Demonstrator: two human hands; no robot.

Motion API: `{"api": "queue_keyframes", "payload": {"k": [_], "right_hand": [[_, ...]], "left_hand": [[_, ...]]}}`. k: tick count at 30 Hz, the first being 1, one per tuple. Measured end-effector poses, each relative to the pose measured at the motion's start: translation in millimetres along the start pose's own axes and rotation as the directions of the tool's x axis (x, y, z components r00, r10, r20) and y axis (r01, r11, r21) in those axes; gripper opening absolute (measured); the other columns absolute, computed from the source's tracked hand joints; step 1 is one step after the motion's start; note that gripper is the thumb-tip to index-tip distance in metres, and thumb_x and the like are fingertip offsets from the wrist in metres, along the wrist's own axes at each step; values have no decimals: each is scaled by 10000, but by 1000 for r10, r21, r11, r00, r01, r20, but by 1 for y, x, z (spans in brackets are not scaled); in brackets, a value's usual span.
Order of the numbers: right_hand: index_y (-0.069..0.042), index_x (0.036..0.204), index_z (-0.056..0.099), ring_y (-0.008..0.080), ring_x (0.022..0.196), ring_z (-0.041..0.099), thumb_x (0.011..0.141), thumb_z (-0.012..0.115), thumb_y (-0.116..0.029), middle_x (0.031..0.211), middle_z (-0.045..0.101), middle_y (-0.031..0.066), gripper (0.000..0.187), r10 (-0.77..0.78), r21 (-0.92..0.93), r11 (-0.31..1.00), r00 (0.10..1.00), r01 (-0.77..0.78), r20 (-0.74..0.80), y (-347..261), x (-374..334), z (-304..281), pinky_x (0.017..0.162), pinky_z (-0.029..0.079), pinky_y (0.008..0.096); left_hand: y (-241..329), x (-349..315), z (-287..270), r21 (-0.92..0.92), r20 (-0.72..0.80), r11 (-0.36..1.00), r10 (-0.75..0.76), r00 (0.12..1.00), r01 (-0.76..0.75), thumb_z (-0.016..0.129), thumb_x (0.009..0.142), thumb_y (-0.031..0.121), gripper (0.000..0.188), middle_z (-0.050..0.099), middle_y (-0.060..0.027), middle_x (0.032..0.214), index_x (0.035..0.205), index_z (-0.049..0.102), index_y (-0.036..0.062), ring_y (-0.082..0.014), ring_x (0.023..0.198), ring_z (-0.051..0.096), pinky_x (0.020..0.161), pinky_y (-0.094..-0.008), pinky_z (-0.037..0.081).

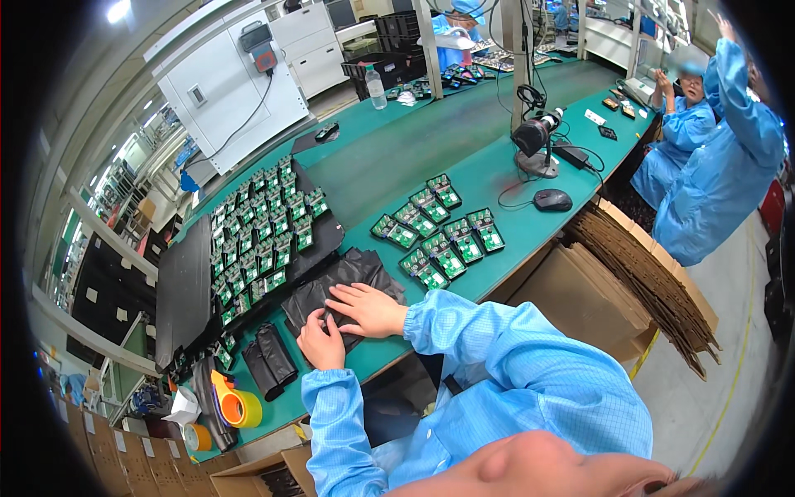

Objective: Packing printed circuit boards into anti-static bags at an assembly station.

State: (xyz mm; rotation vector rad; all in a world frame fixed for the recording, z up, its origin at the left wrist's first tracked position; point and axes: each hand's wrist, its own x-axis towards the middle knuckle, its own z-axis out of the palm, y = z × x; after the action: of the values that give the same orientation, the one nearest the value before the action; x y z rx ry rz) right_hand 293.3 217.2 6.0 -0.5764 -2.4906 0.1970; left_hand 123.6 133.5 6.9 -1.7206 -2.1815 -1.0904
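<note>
A crumpled black plastic bag (348,273) lies on the green table in front of me. My right hand (368,310) rests flat on it with the fingers stretched out. Beside it, my left hand (321,341) has its fingers curled, thumb and forefinger pinching the near part of the bag. To the left is a folded black plastic bundle (269,362). Beyond the bag, small green circuit boards in black housings (445,254) lie in two short rows. Many more boards (263,224) fill a black tray (325,240) at the left.
Orange and yellow tape rolls (240,407) sit at the near left. A scanner on a stand (537,142) and a mouse (552,200) occupy the right side of the table. Flattened cardboard (604,282) leans below its right edge. Two people in blue (712,141) are at the right.
</note>
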Motion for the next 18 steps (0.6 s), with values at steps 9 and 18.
{"api": "queue_keyframes", "payload": {"k": [9,18], "right_hand": [[6,1512,491,363,1508,396,1009,520,-628,1598,449,229,810,91,-78,993,996,-92,-12,1,-3,5,1251,284,486],[-6,1486,524,349,1511,393,1001,552,-601,1606,441,219,768,93,-54,994,996,-93,-7,1,-2,3,1253,286,480]], "left_hand": [[1,0,2,2,-5,1000,12,1000,-12,702,974,274,216,697,-71,914,1133,713,127,-285,903,653,886,-429,462],[3,0,-2,36,27,999,14,1000,-15,682,979,270,190,727,-66,950,1086,713,117,-275,930,663,891,-430,462]]}}
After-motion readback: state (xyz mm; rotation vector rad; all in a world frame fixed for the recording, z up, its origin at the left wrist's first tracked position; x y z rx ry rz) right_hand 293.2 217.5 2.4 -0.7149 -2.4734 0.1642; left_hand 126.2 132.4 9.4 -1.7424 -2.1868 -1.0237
